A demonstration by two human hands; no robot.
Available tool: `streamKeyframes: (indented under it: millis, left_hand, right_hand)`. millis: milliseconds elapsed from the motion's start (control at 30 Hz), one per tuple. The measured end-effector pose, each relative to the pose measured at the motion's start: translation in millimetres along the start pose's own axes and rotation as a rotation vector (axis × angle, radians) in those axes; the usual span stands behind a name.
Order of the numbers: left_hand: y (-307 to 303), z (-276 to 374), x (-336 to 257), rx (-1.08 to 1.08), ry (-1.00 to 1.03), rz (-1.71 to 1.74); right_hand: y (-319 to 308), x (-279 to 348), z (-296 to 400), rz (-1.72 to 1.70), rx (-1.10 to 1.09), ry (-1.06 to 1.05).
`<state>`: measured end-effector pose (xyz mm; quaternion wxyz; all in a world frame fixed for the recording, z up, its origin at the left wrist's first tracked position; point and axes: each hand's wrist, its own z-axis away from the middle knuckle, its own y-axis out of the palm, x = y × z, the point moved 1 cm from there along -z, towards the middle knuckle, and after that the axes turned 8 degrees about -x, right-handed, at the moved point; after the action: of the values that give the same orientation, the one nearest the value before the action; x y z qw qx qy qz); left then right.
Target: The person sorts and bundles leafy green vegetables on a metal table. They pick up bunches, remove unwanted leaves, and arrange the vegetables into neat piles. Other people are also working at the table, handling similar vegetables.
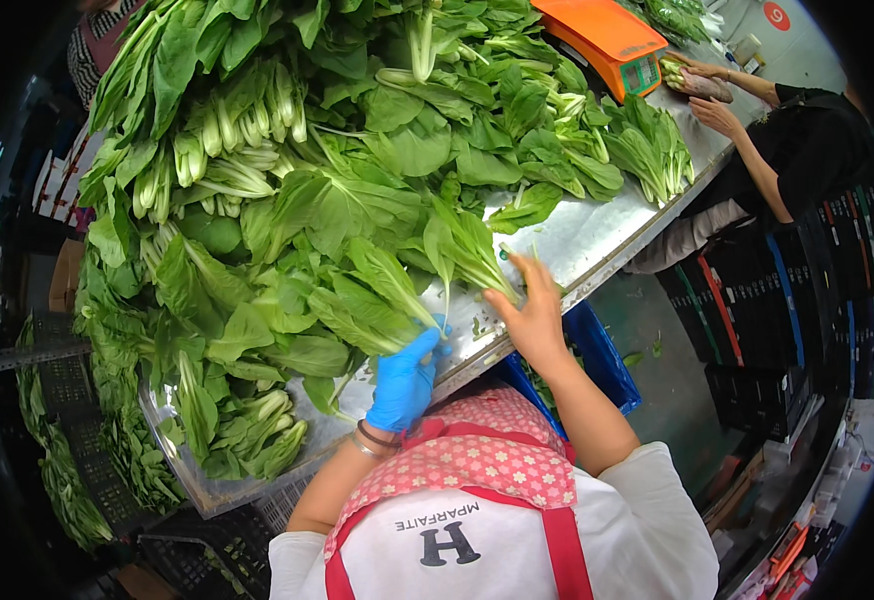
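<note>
My left hand (405, 384), in a blue glove, is closed around the stem end of a bunch of leafy greens (373, 304). The leaves of that bunch point up and left, away from me. My bare right hand (533, 315) is just to the right, its thumb and fingers spread about the pale stem ends of another small bunch (470, 247). Those stems lie between thumb and fingers with no closed grip to be seen. A large heap of the same leafy greens (377, 172) covers most of the metal table (583, 229), with several stem ends facing me at the upper left.
An orange weighing scale (602, 37) stands at the table's far right. Beside it, a co-worker's hands (711, 94) hold a wrapped bundle of greens (696, 81). A blue crate (602, 360) sits below the table edge. Black crates (756, 300) are stacked at right.
</note>
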<state>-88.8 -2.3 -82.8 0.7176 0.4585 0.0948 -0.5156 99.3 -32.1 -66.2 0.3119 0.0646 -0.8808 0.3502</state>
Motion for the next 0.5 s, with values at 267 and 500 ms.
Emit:
streamKeyframes:
  millis: [267, 500]
  left_hand:
    - [1.6, 17.3, 1.0, 0.053, 0.022, -0.070]
    - [-9.2, 27.0, -13.1, -0.003, 0.059, -0.045]
  right_hand:
    - [-2.3, 27.9, 24.1, -0.790, 0.662, 0.676]
    - [-22.9, 41.1, 14.7, -1.137, 0.323, 0.726]
